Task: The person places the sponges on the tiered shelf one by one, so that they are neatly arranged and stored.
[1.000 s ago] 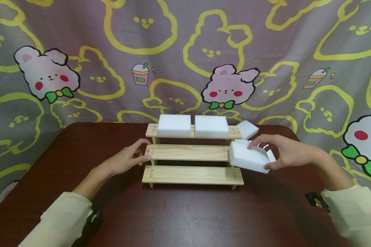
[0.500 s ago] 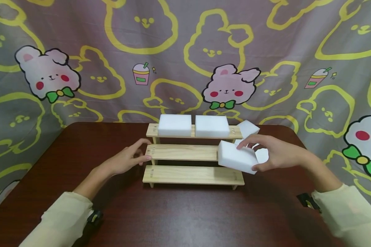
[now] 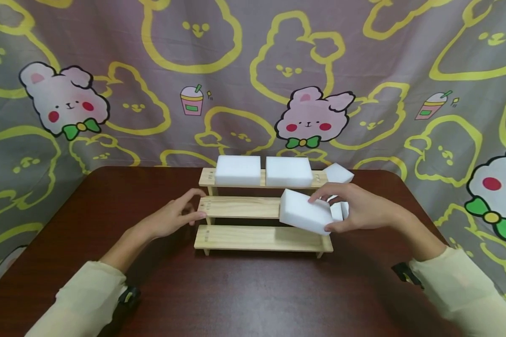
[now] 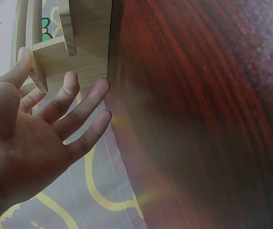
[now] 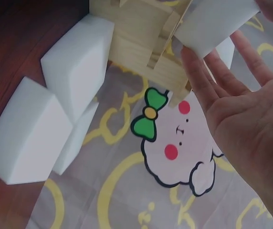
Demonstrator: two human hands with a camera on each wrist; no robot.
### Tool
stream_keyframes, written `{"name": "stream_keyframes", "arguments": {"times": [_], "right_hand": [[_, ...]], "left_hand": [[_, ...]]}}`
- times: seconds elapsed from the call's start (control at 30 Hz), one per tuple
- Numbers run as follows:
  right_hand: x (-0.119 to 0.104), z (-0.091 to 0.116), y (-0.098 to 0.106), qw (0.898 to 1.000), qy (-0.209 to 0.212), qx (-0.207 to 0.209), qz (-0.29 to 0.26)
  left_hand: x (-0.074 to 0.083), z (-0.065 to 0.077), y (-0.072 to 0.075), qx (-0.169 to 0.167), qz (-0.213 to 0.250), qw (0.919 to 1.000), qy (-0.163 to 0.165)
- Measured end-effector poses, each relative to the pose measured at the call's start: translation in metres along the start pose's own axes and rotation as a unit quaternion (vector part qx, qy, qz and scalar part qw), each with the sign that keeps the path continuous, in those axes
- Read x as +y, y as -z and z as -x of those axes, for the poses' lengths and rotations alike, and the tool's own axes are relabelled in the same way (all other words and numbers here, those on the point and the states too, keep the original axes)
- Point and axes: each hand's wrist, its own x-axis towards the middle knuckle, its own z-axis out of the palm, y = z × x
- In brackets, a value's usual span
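Observation:
My right hand (image 3: 354,210) grips a white sponge block (image 3: 305,213) between thumb and fingers. The block is tilted, and in the head view it overlaps the right half of the middle step of a three-step wooden stand (image 3: 240,207). At the left end of that step, my left hand (image 3: 168,219) pinches the board with thumb and index finger; its other fingers spread free in the left wrist view. Two more white sponge blocks, one on the left (image 3: 238,170) and one on the right (image 3: 288,171), lie side by side on the top step.
Several loose white sponge blocks (image 5: 77,67) rest on the table to the right of the stand, partly hidden behind my right hand in the head view. The dark red wooden table (image 3: 253,295) ends at a patterned curtain (image 3: 236,93) behind the stand.
My right hand has moved left with the sponge block, from beside the stand's right end to over the middle step. The left hand has stayed at the step's left end.

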Motion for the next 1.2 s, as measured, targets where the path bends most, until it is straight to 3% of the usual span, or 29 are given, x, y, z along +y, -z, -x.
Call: {"name": "stream_keyframes", "arguments": {"times": [0.6,1.2], "right_hand": [[-0.016,-0.022,-0.018,0.999,0.004,0.037,0.011],[-0.023,-0.037,-0.026,0.999,0.026,0.029,0.033]], "left_hand": [[0.001,0.001,0.000,-0.002,0.000,1.0000,0.003],[0.001,0.001,0.001,-0.001,0.002,1.0000,0.003]]}}
